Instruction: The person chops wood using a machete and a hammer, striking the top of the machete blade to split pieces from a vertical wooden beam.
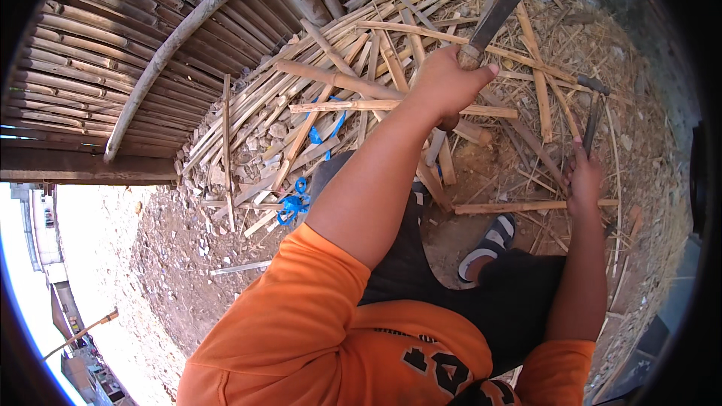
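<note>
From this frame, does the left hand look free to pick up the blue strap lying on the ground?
Probably not as things stand: the left hand is raised and closed around the handle of a long blade, while the blue strap lies apart, low on the rubble beside the left arm.

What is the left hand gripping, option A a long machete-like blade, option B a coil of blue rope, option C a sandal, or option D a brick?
A: the left hand is closed round the handle of a long dark blade raised over the pile of split bamboo, while the right hand holds a hammer.
</note>
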`<state>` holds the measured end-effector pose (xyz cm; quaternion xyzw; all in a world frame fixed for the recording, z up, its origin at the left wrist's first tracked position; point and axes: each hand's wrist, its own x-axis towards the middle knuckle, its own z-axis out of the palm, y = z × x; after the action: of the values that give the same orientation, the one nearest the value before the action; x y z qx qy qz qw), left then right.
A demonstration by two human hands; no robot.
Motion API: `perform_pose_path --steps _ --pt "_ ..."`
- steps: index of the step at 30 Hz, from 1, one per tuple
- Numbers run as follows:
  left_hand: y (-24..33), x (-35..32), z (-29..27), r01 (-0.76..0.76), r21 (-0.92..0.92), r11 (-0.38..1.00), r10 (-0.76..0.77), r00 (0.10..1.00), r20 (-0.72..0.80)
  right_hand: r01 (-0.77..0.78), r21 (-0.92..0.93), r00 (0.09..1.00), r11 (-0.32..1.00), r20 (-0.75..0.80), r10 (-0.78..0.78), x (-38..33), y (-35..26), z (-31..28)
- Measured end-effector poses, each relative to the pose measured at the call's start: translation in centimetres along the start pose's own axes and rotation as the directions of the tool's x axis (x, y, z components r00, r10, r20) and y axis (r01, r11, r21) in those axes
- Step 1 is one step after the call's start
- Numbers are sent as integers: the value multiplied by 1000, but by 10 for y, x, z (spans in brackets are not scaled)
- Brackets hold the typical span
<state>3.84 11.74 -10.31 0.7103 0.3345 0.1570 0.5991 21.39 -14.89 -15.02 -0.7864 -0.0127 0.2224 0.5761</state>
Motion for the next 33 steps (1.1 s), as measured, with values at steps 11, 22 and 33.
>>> perform_pose_path --steps 11,22,33 --pt "14 -6 -19 40 -202 979 -50 998 -46 -184 -155 983 971 -28 182 78 56 39" --pt "9 11 -51 -28 -349 937 -73 959 -273 68 -552 971 831 -155 -182 104 155 147" --pt "-4 26 -50 -10 -329 944 -104 938 -329 555 -744 825 371 551 -127 122 106 204"
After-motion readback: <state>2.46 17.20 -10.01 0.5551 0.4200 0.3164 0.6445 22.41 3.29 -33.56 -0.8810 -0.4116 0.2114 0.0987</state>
